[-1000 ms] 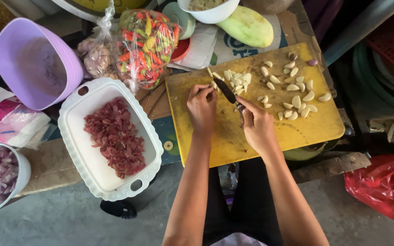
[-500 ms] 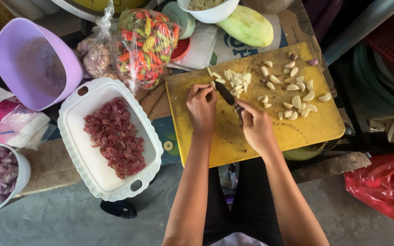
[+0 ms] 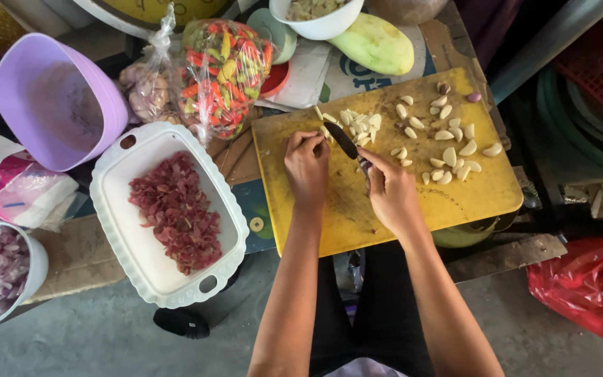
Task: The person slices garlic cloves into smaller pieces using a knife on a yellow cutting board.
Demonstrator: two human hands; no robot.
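Looking down from the head cam, I see the right hand (image 3: 392,192) wrapped tight round the handle of a dark knife (image 3: 343,142), blade angled up-left w/ its tip at the pile of chopped garlic (image 3: 357,124). Left hand (image 3: 306,166) sits just beside the blade, fingers curled and pressed together, tips down on the yellow cutting board (image 3: 469,199); can't tell if a clove is pinched under them. Chopped pile lies just past the blade tip, whole peeled cloves (image 3: 448,150) scattered to the right of the right hand, apart from it. Left of the board: white tray (image 3: 123,216) w/ red chopped bits, purple tub (image 3: 57,98), bag of chilies (image 3: 225,66).
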